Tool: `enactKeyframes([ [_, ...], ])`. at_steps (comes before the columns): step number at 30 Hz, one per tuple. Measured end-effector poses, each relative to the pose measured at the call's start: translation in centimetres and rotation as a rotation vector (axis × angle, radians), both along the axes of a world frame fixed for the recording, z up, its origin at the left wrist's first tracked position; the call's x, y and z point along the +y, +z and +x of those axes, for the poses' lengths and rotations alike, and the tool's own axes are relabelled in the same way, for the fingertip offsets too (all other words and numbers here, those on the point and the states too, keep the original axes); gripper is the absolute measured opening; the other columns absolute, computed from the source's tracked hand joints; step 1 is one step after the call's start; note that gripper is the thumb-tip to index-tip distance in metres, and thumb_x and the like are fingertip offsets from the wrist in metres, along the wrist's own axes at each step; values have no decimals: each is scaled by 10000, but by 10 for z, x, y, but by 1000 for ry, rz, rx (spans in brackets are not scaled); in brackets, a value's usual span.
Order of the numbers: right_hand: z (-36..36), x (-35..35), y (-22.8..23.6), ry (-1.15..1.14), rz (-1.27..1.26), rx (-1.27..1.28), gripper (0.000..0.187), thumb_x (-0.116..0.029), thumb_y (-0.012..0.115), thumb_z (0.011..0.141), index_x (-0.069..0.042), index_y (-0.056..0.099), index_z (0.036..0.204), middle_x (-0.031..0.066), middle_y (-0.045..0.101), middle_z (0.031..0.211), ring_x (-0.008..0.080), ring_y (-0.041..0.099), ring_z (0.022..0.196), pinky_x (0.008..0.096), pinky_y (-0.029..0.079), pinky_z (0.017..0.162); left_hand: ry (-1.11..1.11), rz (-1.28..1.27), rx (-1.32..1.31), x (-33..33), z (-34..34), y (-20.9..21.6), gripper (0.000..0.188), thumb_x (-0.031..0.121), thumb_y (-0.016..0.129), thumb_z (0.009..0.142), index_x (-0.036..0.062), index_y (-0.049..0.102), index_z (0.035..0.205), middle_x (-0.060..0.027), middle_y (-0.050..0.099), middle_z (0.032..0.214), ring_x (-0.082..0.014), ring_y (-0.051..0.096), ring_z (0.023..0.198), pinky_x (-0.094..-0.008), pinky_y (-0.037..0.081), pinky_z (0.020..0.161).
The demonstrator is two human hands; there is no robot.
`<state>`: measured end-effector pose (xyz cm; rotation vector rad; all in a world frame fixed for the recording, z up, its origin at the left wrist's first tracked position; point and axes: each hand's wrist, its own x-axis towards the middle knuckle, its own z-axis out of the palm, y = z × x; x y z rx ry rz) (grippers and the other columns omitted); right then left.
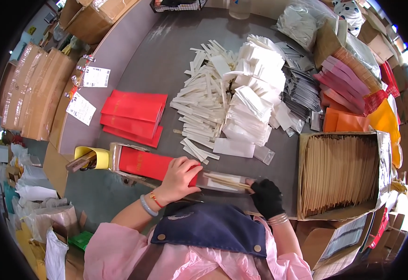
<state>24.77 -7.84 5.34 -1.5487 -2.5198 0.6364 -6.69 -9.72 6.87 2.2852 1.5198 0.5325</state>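
My left hand (180,179), bare with a red cord and a pale bangle at the wrist, is closed over the right end of a long red paper sleeve (143,163). Just right of it, a clear plastic packet (208,183) lies at the table's near edge with a white slip inside. Thin wooden chopsticks (229,180) lie along this packet, and my right hand (267,198), in a black fingerless glove, pinches their right end. Whether the chopsticks are inside the packet or on top cannot be made out.
White paper strips (199,107) and white packets (255,102) are heaped mid-table, beside dark packets (302,93). Red sleeves (134,114) lie stacked left. A cardboard box of wooden sticks (344,172) stands right. A yellow cup (92,157) hangs at the left edge.
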Motion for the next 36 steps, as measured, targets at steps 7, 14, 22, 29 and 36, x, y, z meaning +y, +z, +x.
enactKeyframes([
  [7,-6,11,-39,-133,212,158,182,-248,717,837,-100,717,944,135,654,911,310,626,866,408,521,761,-37,-11,15,4,17,2,772,280,864,549,44,594,1232,-81,552,1234,-317,478,1131,-464,392,967],
  [14,-92,0,-28,-181,-386,899,349,-105,752,811,-23,615,1121,130,641,1017,253,656,913,343,520,819,-71,76,-41,18,39,-11,699,153,842,576,37,600,1222,-93,558,1185,-294,510,1101,-403,438,935],
  [22,-53,24,3,157,142,89,647,-366,810,563,-130,578,1119,75,594,1075,279,540,1072,458,378,899,-317,-63,244,28,36,12,135,145,653,715,157,636,848,-97,535,995,-280,521,961,-406,458,793],
  [29,-16,25,26,-144,241,128,570,-369,821,606,-108,584,1054,93,582,961,323,567,933,447,408,810,-39,184,310,76,-65,44,153,48,673,659,55,648,810,-149,554,1116,-349,499,1090,-456,460,882],
  [36,-40,14,32,-25,147,32,602,-417,808,623,-103,592,1088,92,609,995,290,583,948,452,386,868,450,-90,79,-2,3,-15,910,433,888,589,28,522,1317,-173,432,1377,-393,357,1309,-625,220,1086],
])
